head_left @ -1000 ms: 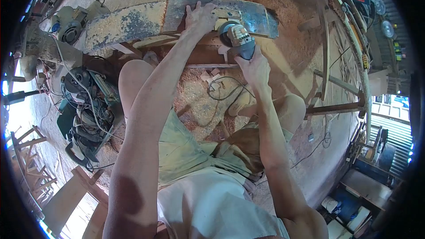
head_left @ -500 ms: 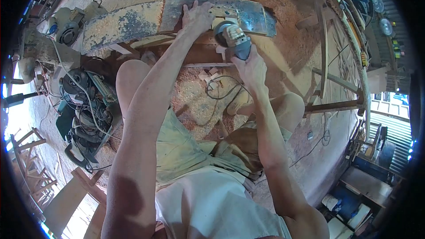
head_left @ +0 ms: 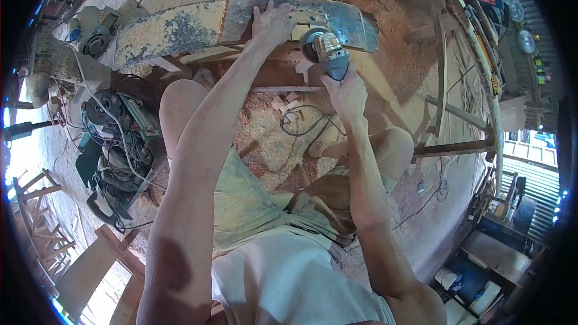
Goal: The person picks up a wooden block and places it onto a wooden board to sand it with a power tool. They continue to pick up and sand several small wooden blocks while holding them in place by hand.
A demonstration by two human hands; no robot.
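My left hand (head_left: 274,23) lies with fingers spread on the dark, worn board (head_left: 241,21) in front of me, against the left end of a pale piece of wood (head_left: 314,19). Wrapped around the body of an angle grinder (head_left: 331,55) is my right hand (head_left: 348,95). The grinder's round disc (head_left: 312,44) overlaps the board's near edge, just below the pale wood. My left thumb is hidden.
A paint-flecked plank (head_left: 171,31) continues left of the board. Wood offcuts (head_left: 288,105) and a looped cable (head_left: 310,121) lie among shavings between my legs. Several power tools (head_left: 114,144) are heaped at left. A wooden frame (head_left: 454,147) stands at right.
The grinder and my right hand have shifted slightly right and toward me, away from the pale wood. My left hand stays on the board.
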